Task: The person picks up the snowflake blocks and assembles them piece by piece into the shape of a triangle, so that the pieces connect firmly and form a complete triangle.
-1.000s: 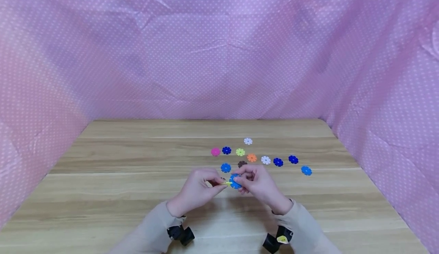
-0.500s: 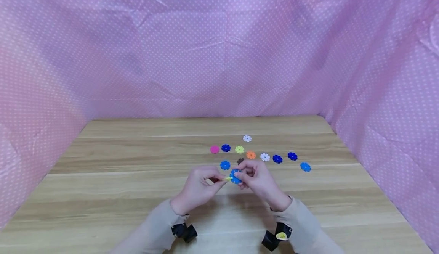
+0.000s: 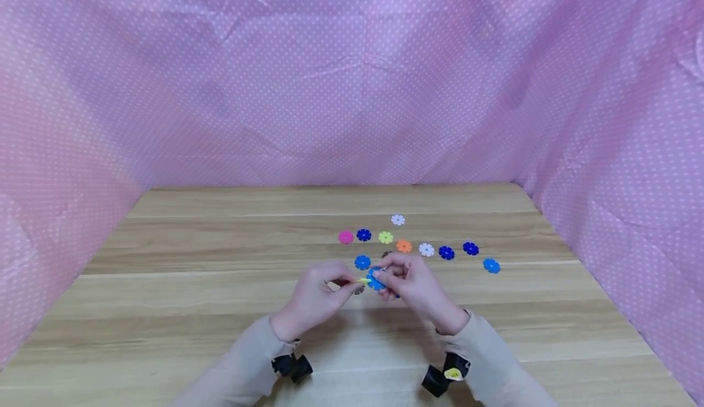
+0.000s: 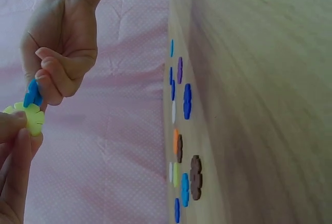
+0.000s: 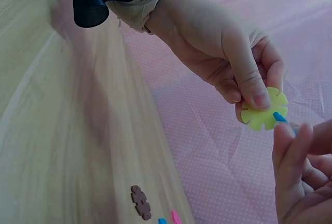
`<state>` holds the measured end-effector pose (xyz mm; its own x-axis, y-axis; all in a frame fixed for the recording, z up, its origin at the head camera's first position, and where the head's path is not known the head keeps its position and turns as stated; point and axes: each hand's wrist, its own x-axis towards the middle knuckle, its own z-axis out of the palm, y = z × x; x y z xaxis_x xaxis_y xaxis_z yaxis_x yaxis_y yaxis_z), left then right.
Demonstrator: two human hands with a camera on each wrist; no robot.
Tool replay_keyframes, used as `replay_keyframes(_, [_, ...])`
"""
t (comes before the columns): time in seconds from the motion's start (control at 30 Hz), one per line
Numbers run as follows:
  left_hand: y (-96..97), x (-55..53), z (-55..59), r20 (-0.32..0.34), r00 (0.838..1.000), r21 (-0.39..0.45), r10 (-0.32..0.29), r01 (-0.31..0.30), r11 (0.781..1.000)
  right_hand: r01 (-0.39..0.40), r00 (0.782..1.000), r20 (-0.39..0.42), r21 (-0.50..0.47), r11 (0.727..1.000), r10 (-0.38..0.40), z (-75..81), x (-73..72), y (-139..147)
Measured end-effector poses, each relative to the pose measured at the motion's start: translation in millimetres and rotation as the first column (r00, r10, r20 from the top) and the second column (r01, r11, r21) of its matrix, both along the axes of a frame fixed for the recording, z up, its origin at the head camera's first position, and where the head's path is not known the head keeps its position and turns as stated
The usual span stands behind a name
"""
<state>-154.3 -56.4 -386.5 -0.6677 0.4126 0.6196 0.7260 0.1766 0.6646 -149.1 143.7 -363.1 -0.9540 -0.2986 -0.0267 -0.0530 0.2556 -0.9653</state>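
Note:
Two slotted, flower-shaped plastic discs meet edge to edge between the hands, held above the table. My left hand [image 3: 318, 294] pinches the yellow-green disc [image 5: 264, 114] between thumb and fingers. My right hand [image 3: 416, 288] pinches the blue disc [image 3: 375, 278], with the thumb on its face and the other fingers curled behind. In the left wrist view, the blue disc [image 4: 32, 94] stands crosswise to the yellow-green disc [image 4: 35, 119], its rim at a slot. Fingers cover part of each disc.
Loose slotted discs lie flat on the wooden table [image 3: 192, 309] beyond the hands: pink [image 3: 346, 237], orange [image 3: 404, 246], white [image 3: 426, 249], light blue [image 3: 362, 263] and several others. A brown disc [image 3: 359, 289] lies by the left fingertips. Pink dotted cloth [image 3: 352, 89] surrounds the table.
Both hands have shifted slightly away from the body relative to the loose discs, keeping their pinch on the two discs. More of the brown disc by the left fingertips shows.

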Motion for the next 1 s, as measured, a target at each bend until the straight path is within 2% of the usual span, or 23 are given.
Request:
replay_keyframes(0.2, [-0.6, -0.7, 6.3, -0.007, 0.998, 0.005, 0.066, -0.066, 0.998, -0.034, 0.999, 0.016, -0.079, 0.996, 0.035, 5.0, 0.0, 4.6])
replay_keyframes(0.5, [0.7, -0.4, 10.4, -0.014, 0.996, 0.016, 0.089, -0.089, 0.996, -0.023, 0.999, 0.041, -0.126, 0.992, 0.029, 6.0, 1.4, 9.1])
replay_keyframes(0.57, [0.4, -0.5, 9.6, -0.037, 0.996, 0.018, 0.077, -0.076, 0.997, -0.016, 0.998, 0.055, -0.132, 0.991, 0.024, 5.1, 2.0, 9.4])
replay_keyframes(0.77, [2.2, -1.3, 9.3, -0.135, 0.991, 0.064, -0.008, 0.017, 0.998, 0.041, 0.998, 0.063, -0.183, 0.982, -0.03, 8.1, 5.3, 5.1])
replay_keyframes(0.9, [4.1, -0.5, 11.8, -0.182, 0.983, 0.061, -0.014, 0.025, 0.998, 0.066, 0.997, 0.051, -0.159, 0.985, -0.058, 11.8, 7.4, 2.6])
replay_keyframes(1.0, [4.2, 0.4, 12.1, -0.197, 0.98, 0.04, -0.02, 0.029, 0.999, 0.055, 0.998, 0.045, -0.125, 0.991, -0.049, 12.4, 8.9, 3.2])
